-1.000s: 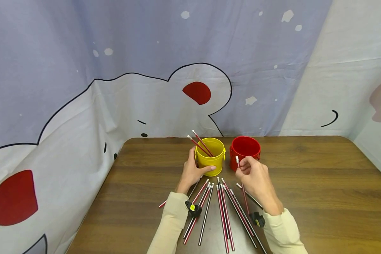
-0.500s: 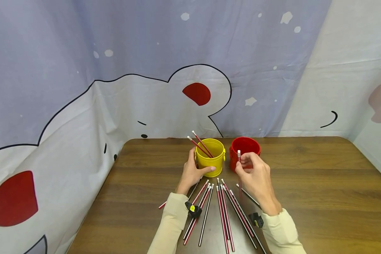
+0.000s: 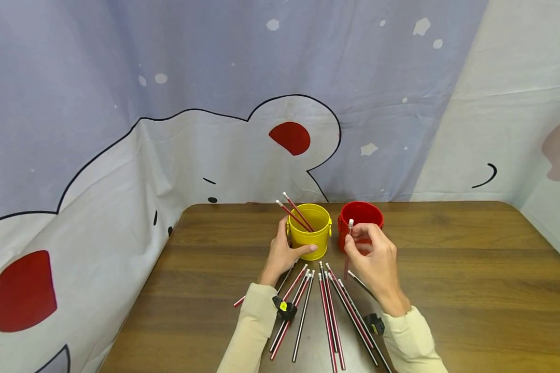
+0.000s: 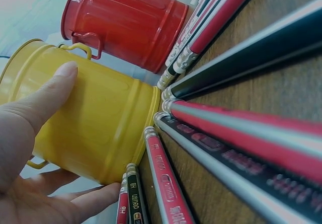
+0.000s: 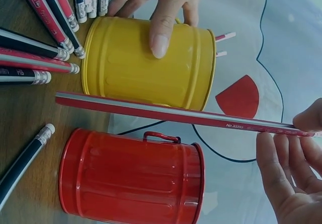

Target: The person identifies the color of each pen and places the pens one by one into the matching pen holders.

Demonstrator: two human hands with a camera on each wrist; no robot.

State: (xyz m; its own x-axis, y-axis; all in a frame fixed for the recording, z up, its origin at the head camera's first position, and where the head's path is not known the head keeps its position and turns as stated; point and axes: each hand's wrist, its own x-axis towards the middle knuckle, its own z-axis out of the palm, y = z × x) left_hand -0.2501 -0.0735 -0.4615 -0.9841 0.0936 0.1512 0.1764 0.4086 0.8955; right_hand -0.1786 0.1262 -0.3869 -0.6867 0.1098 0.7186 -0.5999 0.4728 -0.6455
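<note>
My left hand holds a yellow bucket by its side, thumb across the front and fingers behind. Two red pencils lean in this bucket, eraser ends up. With thumb and fingertips, my right hand pinches a red pencil with a silver stripe near its eraser end. That pencil hangs nearly upright in front of the gap between the yellow bucket and a red bucket. In the right wrist view its lower end is close above the table. The red bucket stands to the right, partly hidden behind my right hand.
Several red and black pencils lie fanned on the wooden table between my forearms, erasers toward the buckets. One black pencil lies apart, below my right hand. A printed curtain hangs behind the table's far edge.
The pencil in my right hand has swung from slanted to nearly upright, its lower end moving away from me and left. The left hand and yellow bucket stay put.
</note>
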